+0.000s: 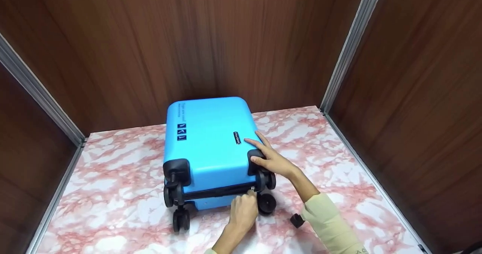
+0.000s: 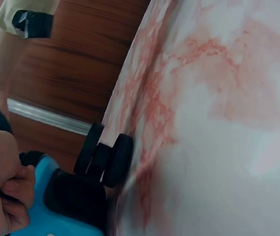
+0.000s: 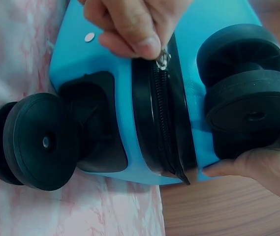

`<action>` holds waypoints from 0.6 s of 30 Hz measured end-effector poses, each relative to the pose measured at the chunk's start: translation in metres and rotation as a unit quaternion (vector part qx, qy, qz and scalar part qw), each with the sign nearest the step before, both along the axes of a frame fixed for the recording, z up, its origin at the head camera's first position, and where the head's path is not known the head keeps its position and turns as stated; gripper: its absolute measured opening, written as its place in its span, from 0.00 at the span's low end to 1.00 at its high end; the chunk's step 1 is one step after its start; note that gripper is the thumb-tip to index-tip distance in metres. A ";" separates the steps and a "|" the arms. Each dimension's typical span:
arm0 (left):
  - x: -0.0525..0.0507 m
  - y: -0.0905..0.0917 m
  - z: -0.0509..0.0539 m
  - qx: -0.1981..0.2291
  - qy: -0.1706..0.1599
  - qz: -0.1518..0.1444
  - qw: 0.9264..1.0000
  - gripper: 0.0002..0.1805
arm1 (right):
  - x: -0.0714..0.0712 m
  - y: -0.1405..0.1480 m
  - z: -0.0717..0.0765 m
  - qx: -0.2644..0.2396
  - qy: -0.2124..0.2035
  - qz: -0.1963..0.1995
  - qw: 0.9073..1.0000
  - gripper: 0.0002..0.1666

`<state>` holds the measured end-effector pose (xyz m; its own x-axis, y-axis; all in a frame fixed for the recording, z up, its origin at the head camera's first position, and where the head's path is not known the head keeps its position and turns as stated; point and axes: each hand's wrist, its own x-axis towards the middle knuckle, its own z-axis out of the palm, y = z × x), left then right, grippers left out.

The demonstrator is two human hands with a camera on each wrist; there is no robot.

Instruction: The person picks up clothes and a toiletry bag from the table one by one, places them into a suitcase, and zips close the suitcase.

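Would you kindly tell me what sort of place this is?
Probably a small booth: wood-grain panels meet at metal strips around a marble-patterned surface with a blue suitcase on it.

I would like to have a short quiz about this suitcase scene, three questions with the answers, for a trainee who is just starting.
1. True or false: the right hand is lifted clear of the suitcase.
2. Fill in: the left hand pinches the ____.
3. Choose: in the head view, where do the visible wheels sit on the suitcase? A) at the far end; B) at the near end; C) on the upper face.

Key:
1. False; it rests on a near corner.
2. Zipper pull.
3. B.
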<state>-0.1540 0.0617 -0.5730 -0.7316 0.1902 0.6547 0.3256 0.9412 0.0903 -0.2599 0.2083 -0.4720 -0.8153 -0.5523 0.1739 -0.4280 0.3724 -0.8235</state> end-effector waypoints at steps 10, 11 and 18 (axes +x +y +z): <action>-0.003 0.016 -0.018 -0.064 0.044 0.011 0.997 0.11 | 0.019 -0.013 0.016 0.004 -0.007 0.015 1.000 0.36; -0.003 0.018 -0.019 -0.065 0.048 0.009 0.997 0.11 | 0.022 -0.014 0.019 0.002 -0.007 0.015 1.000 0.35; -0.016 0.041 -0.020 -0.056 0.132 0.016 0.990 0.11 | 0.007 -0.002 0.006 0.010 0.011 0.001 1.000 0.36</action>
<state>-0.1704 0.1032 -0.5929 -0.5455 0.2521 0.7993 0.2930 0.9509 -0.0999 -0.2528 0.2061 -0.4660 -0.8104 -0.5570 0.1815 -0.4471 0.3880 -0.8059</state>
